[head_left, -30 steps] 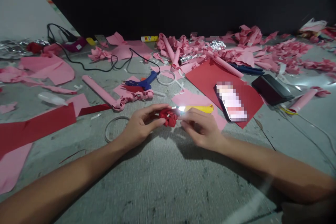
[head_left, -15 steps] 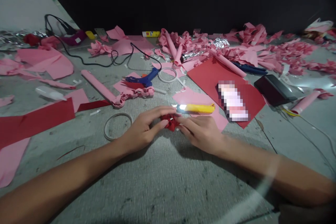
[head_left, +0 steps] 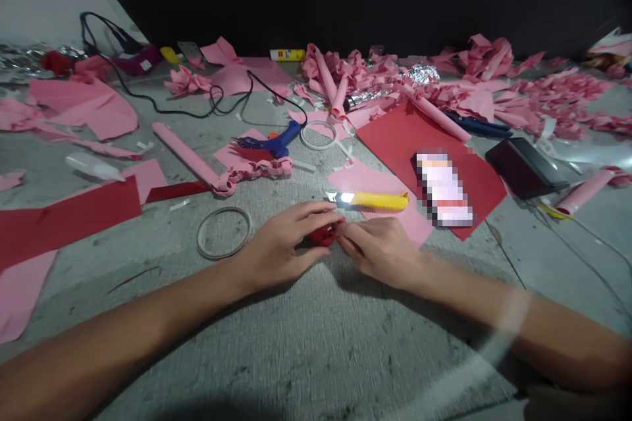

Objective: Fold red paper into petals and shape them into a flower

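Note:
Between my two hands is a small folded piece of red paper (head_left: 323, 234), low on the grey surface and partly covered by fingers. My left hand (head_left: 286, 240) curves around its left side, thumb below and fingers above. With pinched fingertips my right hand (head_left: 378, 247) grips its right edge. Just beyond lies a yellow box cutter (head_left: 375, 200), its blade out and pointing left, on a torn pink paper sheet (head_left: 415, 227). A grey ring (head_left: 198, 237) rests left of my left hand.
A blue glue gun (head_left: 276, 143) with a black cord lies ahead, near a white ring (head_left: 303, 138) and a rolled pink paper tube (head_left: 182, 154). To the right, a phone (head_left: 444, 191) sits on red paper (head_left: 385, 138) beside a black box-shaped device (head_left: 526, 168). Crumpled pink paper (head_left: 553, 99) lines the back.
My left thumb has shifted down and right, and its grip around the red paper looks wider. The right fingers stay pinched at the paper's edge. The view has shifted slightly.

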Tool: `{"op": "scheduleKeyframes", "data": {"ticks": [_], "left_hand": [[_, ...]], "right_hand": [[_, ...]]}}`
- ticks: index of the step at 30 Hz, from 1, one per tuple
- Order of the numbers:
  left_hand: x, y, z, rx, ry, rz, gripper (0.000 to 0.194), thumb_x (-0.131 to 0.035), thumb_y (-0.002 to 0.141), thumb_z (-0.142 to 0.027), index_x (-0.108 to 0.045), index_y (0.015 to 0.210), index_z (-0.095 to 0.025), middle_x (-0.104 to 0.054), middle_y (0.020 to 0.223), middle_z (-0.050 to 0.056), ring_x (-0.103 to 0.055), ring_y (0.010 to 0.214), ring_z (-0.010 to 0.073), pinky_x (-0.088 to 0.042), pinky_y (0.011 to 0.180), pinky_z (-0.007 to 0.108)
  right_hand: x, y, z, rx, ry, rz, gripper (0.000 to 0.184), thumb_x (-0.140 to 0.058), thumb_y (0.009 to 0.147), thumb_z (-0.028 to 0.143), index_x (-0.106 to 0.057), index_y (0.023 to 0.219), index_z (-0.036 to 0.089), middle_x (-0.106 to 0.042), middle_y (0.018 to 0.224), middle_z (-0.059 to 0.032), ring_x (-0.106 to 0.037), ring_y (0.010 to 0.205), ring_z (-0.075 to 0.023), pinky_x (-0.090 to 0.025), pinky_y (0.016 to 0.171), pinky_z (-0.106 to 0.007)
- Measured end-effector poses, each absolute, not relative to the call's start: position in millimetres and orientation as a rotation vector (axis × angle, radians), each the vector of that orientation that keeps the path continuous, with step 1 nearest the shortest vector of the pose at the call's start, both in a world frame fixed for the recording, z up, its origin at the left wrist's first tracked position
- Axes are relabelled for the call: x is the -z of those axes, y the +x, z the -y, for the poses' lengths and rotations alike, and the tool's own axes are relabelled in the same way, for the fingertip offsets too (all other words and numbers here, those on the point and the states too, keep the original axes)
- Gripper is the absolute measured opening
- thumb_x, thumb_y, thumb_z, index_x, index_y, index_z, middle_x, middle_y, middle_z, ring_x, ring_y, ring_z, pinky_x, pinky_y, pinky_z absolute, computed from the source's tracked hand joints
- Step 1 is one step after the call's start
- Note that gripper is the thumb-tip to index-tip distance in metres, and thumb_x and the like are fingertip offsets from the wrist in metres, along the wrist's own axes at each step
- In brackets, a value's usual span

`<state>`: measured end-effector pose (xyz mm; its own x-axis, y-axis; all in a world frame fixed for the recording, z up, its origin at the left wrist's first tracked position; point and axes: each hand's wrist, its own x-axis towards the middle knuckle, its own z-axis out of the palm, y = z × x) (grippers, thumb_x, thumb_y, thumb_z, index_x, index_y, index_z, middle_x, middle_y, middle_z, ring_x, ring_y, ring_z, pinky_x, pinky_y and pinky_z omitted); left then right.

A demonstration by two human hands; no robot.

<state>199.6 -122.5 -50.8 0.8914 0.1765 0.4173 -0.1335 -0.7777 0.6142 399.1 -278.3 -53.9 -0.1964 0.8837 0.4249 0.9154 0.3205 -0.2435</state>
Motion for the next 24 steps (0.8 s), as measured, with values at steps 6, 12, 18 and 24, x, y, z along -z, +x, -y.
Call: {"op": "scheduleKeyframes", "data": {"ticks": [6, 12, 18, 24], "left_hand": [[51.0, 201.4, 125.4, -0.621, 2.404, -0.027, 0.052, -0.071, 0.098, -0.011, -0.061, 0.148, -0.022, -0.068, 0.146, 0.014, -0.07, 0.135, 0.0259, -0.061, 0.115, 0.044], [50.7, 203.3, 126.3, -0.631, 2.424, -0.037, 0.053, -0.069, 0.094, -0.009, -0.062, 0.146, -0.019, -0.07, 0.144, 0.014, -0.07, 0.134, 0.0259, -0.062, 0.115, 0.042], [49.2, 203.3, 126.8, -0.613, 2.438, -0.029, 0.049, -0.065, 0.095, -0.007, -0.063, 0.142, -0.019, -0.071, 0.14, 0.013, -0.072, 0.129, 0.0248, -0.063, 0.111, 0.042], [49.3, 203.7, 127.1, -0.631, 2.48, -0.019, 0.041, -0.066, 0.096, -0.008, -0.066, 0.136, -0.017, -0.073, 0.133, 0.014, -0.073, 0.119, 0.0254, -0.066, 0.105, 0.042]], "right_hand": [[52.9, 397.0, 278.3, 0.129, -1.562, 2.16, 0.017, -0.05, 0.103, 0.01, -0.063, 0.101, 0.021, -0.07, 0.07, -0.0002, -0.056, 0.054, -0.0168, -0.032, 0.053, -0.037], [52.7, 395.5, 280.0, 0.151, -1.546, 2.214, 0.017, -0.05, 0.104, 0.009, -0.064, 0.106, 0.018, -0.071, 0.072, -0.001, -0.059, 0.056, -0.0173, -0.033, 0.054, -0.039], [51.1, 395.2, 280.4, 0.188, -1.541, 2.211, 0.017, -0.051, 0.106, 0.01, -0.065, 0.101, 0.016, -0.069, 0.07, -0.0001, -0.057, 0.054, -0.0156, -0.032, 0.055, -0.037], [49.0, 391.6, 280.2, 0.199, -1.506, 2.15, 0.016, -0.053, 0.105, 0.011, -0.067, 0.097, 0.015, -0.066, 0.064, 0.0021, -0.057, 0.052, -0.0147, -0.034, 0.055, -0.036]]}}
